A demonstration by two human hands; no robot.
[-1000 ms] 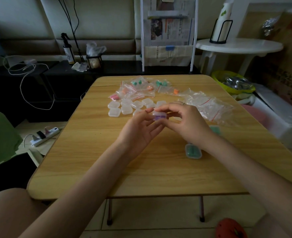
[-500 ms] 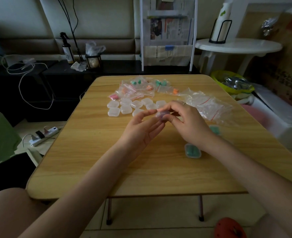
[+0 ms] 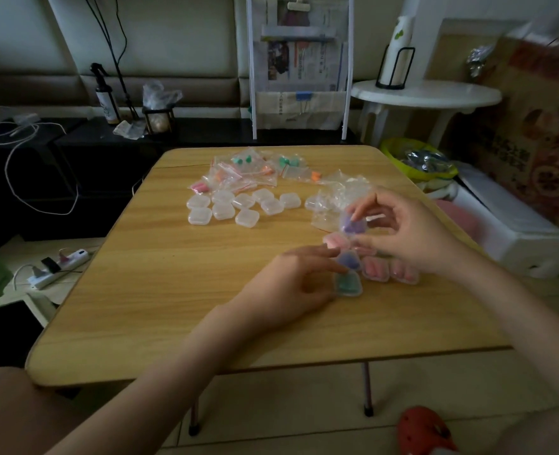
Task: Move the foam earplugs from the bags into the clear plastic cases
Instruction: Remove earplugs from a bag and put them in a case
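Note:
My right hand (image 3: 406, 231) pinches a clear case holding purple earplugs (image 3: 353, 224), just above a cluster of filled cases: pink (image 3: 334, 241), purple (image 3: 348, 260), green (image 3: 347, 284) and two more pink ones (image 3: 375, 270). With fingers loosely extended, my left hand (image 3: 291, 287) rests on the table beside the green case, its fingertips near the pink one. Several empty clear cases (image 3: 235, 206) lie at the table's middle. Bags with green, orange and pink earplugs (image 3: 238, 174) lie behind them. Emptied bags (image 3: 334, 198) are piled under my right hand.
The wooden folding table (image 3: 173, 290) has a black bench behind it and a white magazine rack (image 3: 299, 67). A white round side table (image 3: 426, 93) and a white box (image 3: 508, 231) stand to the right. A power strip (image 3: 59, 266) lies on the floor at left.
My right hand has carried the purple-filled case to the right, over the cluster of filled cases. My left hand let go of it and dropped to the table. The camera view shifted right.

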